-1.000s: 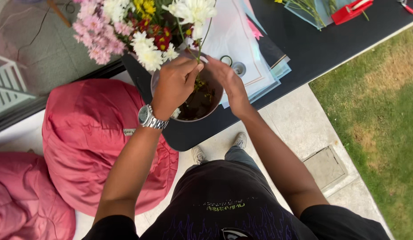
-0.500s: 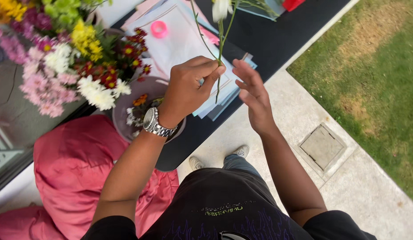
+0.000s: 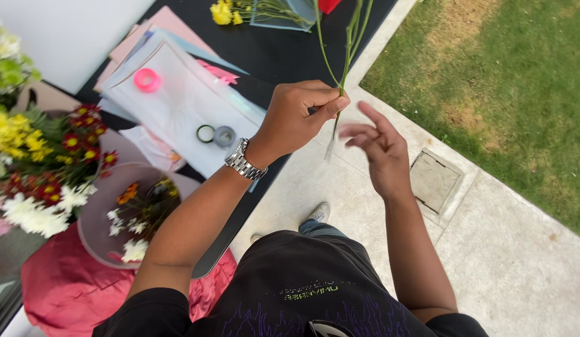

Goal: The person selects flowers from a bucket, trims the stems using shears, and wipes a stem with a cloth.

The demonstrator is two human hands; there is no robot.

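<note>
Setting: outdoors, with a pale paved path point(image 3: 521, 249) running between a lawn point(image 3: 508, 81) on the right and a black table point(image 3: 271, 56) on the left.
Table: it carries clear plastic sheets point(image 3: 177, 100), a pink ring of tape point(image 3: 147, 80), two small dark rings point(image 3: 215, 134), and yellow flowers point(image 3: 222, 11) at the far end.
Left side: a bunch of mixed flowers point(image 3: 34, 168) stands over a pale round bowl point(image 3: 93, 218) holding loose blooms; a pink cushion point(image 3: 65, 293) lies below.
Left hand point(image 3: 299, 115): fingers and thumb are pinched together on thin green stems point(image 3: 346, 43), held upright above the table's near edge; a metal watch point(image 3: 243, 160) sits on the wrist.
Right hand point(image 3: 377, 150): blurred, fingers apart and loosely spread, holding nothing, just beside the lower ends of the stems.
Doing it well: judging from the grip, the pinch should stay firm but light, so the slim stems are not crushed, with the free hand steadying them from below.
</note>
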